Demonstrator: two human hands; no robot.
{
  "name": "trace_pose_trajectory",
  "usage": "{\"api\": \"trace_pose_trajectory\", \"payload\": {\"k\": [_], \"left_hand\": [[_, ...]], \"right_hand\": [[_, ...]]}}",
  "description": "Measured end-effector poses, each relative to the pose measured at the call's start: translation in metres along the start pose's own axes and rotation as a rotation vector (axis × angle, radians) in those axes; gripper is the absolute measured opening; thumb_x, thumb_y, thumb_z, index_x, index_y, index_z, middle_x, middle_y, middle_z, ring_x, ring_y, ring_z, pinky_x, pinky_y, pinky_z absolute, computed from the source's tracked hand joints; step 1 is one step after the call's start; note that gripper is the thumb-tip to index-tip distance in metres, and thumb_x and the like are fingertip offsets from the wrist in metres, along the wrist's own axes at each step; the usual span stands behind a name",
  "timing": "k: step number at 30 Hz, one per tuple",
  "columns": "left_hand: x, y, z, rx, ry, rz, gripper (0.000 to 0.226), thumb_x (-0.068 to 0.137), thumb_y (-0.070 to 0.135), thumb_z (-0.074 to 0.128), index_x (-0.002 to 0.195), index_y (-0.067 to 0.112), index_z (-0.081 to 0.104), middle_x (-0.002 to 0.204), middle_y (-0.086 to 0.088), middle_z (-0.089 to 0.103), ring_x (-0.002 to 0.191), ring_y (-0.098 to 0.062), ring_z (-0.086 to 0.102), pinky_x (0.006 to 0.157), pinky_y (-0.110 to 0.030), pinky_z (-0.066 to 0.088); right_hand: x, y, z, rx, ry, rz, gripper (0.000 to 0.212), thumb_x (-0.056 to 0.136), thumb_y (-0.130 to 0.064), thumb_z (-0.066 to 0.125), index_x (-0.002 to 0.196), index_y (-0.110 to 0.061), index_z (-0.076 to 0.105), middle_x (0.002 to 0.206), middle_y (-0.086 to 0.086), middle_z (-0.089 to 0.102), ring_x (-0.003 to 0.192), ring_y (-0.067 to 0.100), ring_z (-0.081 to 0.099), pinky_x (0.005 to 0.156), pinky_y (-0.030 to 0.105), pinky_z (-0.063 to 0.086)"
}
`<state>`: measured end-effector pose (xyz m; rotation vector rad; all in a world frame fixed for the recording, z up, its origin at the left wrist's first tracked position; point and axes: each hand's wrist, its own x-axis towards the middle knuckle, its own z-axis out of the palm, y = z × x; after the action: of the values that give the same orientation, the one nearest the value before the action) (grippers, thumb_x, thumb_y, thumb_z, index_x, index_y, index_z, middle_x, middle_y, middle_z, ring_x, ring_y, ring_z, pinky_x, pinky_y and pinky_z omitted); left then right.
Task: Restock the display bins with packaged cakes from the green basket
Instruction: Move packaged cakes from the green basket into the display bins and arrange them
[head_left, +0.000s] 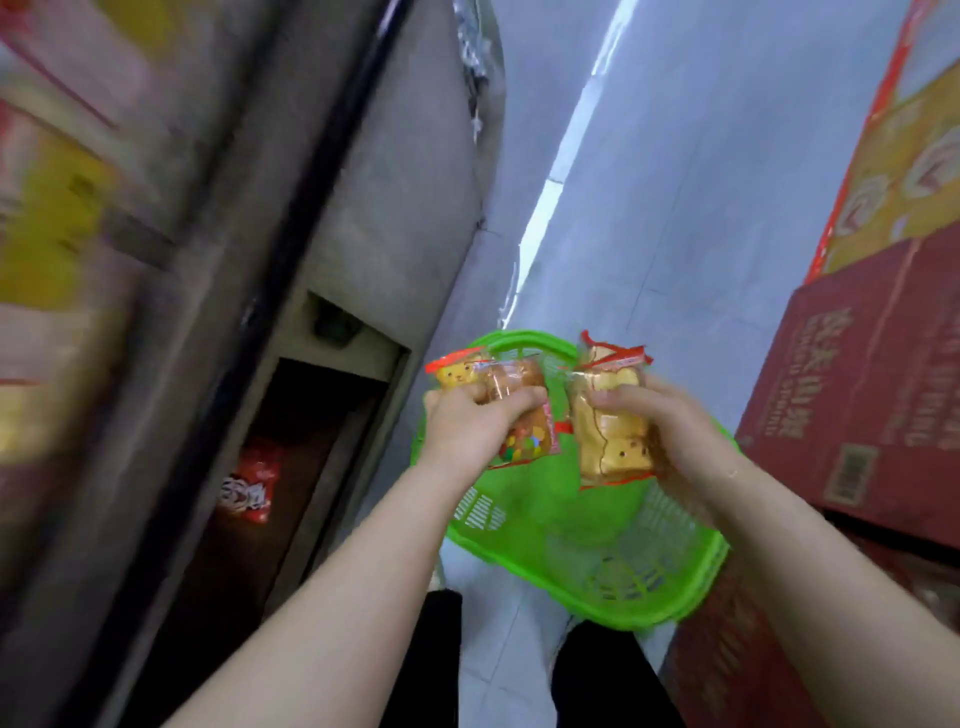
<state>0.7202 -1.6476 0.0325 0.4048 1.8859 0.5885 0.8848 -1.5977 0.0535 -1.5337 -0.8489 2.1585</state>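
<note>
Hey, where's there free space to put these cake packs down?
The green basket under both hands looks empty, so its floor is free. Bare floor runs ahead between the grey cabinet and the red cartons. The blurred left side can't be judged.

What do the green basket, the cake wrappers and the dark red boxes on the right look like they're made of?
Green basket: moulded plastic, judging by its slotted walls and slight sheen. Cake wrappers: thin clear film with printed parts, since the cakes show through and it glints. Dark red boxes: probably printed cardboard, matte with a folded edge.
</note>
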Motion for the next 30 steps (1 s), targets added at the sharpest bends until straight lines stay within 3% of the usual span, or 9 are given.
{"api": "trace_pose_trajectory", "payload": {"k": [4, 8, 11, 14, 18, 20, 24, 28, 30], "left_hand": [[-0.114, 0.099, -0.066, -0.204, -0.018, 0.088, 0.037, 0.065, 0.037, 0.084, 0.094, 0.016, 0.076, 0.098, -0.006, 0.074, 0.096, -0.02, 0.069, 0.093, -0.034, 0.052], [-0.205, 0.154, -0.141, -0.255, -0.011, 0.207, 0.023, 0.076, 0.038, 0.077, 0.089, 0.019, 0.075, 0.091, 0.003, 0.075, 0.093, -0.012, 0.07, 0.092, -0.032, 0.052], [-0.259, 0.161, -0.196, -0.141, -0.028, 0.274, 0.034, 0.086, 0.044, 0.063, 0.09, 0.013, 0.076, 0.091, 0.001, 0.076, 0.095, -0.012, 0.069, 0.09, -0.03, 0.052], [-0.3, 0.144, -0.251, -0.153, -0.01, 0.374, 0.031, 0.084, 0.043, 0.065, 0.083, 0.014, 0.076, 0.095, 0.005, 0.073, 0.095, -0.009, 0.067, 0.083, -0.024, 0.051], [-0.314, 0.101, -0.312, 0.008, 0.211, 0.278, 0.04, 0.061, 0.067, 0.068, 0.084, 0.035, 0.077, 0.123, 0.016, 0.05, 0.112, 0.007, 0.05, 0.097, -0.017, 0.04], [-0.307, 0.079, -0.332, 0.095, 0.27, 0.214, 0.046, 0.06, 0.071, 0.067, 0.085, 0.034, 0.077, 0.127, 0.012, 0.048, 0.118, -0.003, 0.049, 0.097, -0.023, 0.039], [-0.283, 0.049, -0.35, 0.305, 0.269, 0.13, 0.042, 0.068, 0.07, 0.063, 0.088, 0.035, 0.072, 0.135, 0.005, 0.054, 0.127, -0.014, 0.047, 0.097, -0.024, 0.04], [-0.267, 0.034, -0.351, 0.656, 0.377, 0.103, 0.058, 0.078, 0.065, 0.059, 0.122, 0.028, 0.058, 0.157, -0.012, 0.016, 0.145, -0.026, 0.008, 0.115, -0.04, 0.01], [-0.27, 0.038, -0.347, 0.685, 0.454, 0.169, 0.056, 0.087, 0.059, 0.053, 0.129, 0.022, 0.052, 0.156, -0.016, 0.018, 0.147, -0.023, -0.001, 0.118, -0.044, 0.005]], "right_hand": [[-0.105, -0.119, 0.061, 0.182, -0.156, -0.085, 0.027, 0.06, -0.015, 0.059, 0.081, -0.012, 0.076, 0.077, 0.004, 0.073, 0.064, 0.015, 0.069, 0.057, 0.024, 0.056], [-0.182, -0.196, 0.123, 0.055, -0.27, -0.146, 0.044, 0.057, -0.01, 0.062, 0.101, -0.004, 0.067, 0.095, 0.016, 0.064, 0.084, 0.027, 0.06, 0.084, 0.039, 0.049], [-0.217, -0.224, 0.166, 0.003, -0.394, -0.161, 0.027, 0.055, -0.011, 0.059, 0.078, -0.011, 0.073, 0.075, 0.006, 0.068, 0.066, 0.019, 0.064, 0.066, 0.025, 0.053], [-0.24, -0.226, 0.203, -0.047, -0.531, -0.112, 0.025, 0.055, -0.009, 0.059, 0.076, -0.01, 0.072, 0.072, 0.009, 0.065, 0.065, 0.022, 0.061, 0.063, 0.027, 0.051], [-0.249, -0.195, 0.251, -0.075, -0.523, -0.043, 0.03, 0.046, -0.013, 0.069, 0.076, -0.007, 0.065, 0.062, 0.005, 0.06, 0.054, 0.016, 0.058, 0.05, 0.02, 0.046], [-0.247, -0.173, 0.276, -0.026, -0.487, -0.013, 0.023, 0.053, -0.009, 0.067, 0.077, -0.009, 0.066, 0.065, 0.004, 0.062, 0.056, 0.016, 0.06, 0.05, 0.019, 0.049], [-0.237, -0.137, 0.318, -0.021, -0.412, 0.094, 0.051, 0.046, -0.02, 0.077, 0.093, -0.004, 0.066, 0.079, 0.012, 0.067, 0.065, 0.023, 0.064, 0.053, 0.029, 0.052], [-0.229, -0.121, 0.335, -0.051, -0.361, 0.155, 0.066, 0.046, -0.024, 0.079, 0.103, 0.003, 0.062, 0.086, 0.014, 0.068, 0.069, 0.025, 0.066, 0.057, 0.036, 0.055], [-0.226, -0.119, 0.333, -0.04, -0.354, 0.163, 0.061, 0.045, -0.023, 0.079, 0.101, -0.002, 0.065, 0.083, 0.011, 0.069, 0.066, 0.024, 0.067, 0.054, 0.034, 0.054]]}}
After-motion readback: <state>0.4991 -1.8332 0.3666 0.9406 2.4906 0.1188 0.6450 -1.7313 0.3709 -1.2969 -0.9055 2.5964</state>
